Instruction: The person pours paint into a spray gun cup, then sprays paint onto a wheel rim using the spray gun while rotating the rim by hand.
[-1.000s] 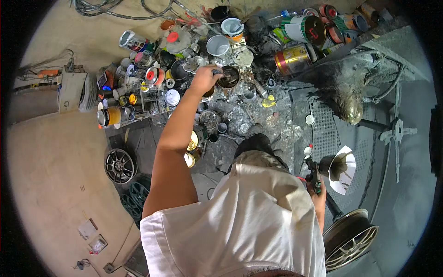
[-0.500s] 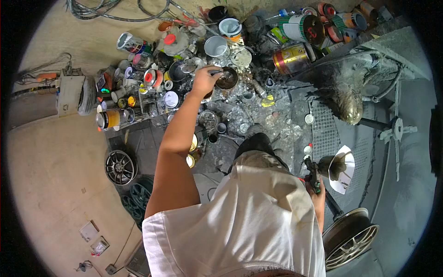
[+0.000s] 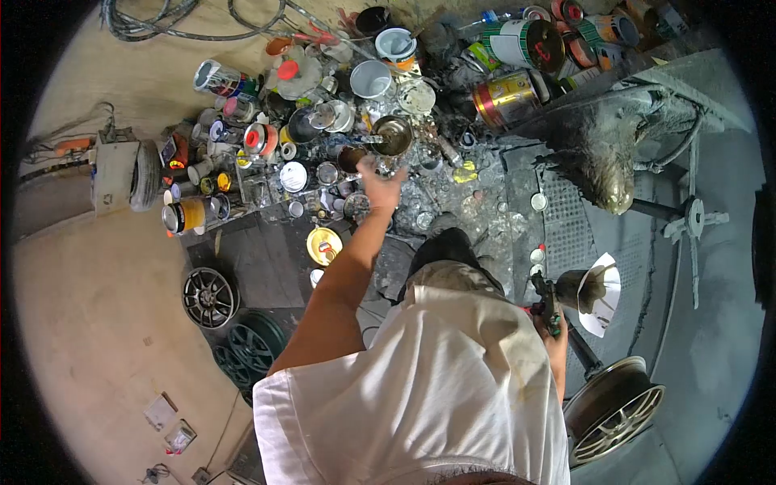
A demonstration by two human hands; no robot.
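Note:
My left hand is over the cluttered bench with its fingers spread and nothing in them. Just beyond the fingertips is a round can with dark liquid, a handle-like piece resting at its left rim. A smaller reddish-brown cup stands close to the left of the fingers. Down at my right side, my right hand is wrapped around a spray gun. Attached to the gun is a dark-stained cup, and a white paper sheet flares beside it.
Paint tins, jars and lids crowd the bench, including a gold tin and a white tub. To the right, a silver wheel rim sits on a stand. A black rim is on the left floor.
My left hand has let go of the handle at the dark can and drawn back toward me, its fingers opening. My right hand keeps its hold on the spray gun.

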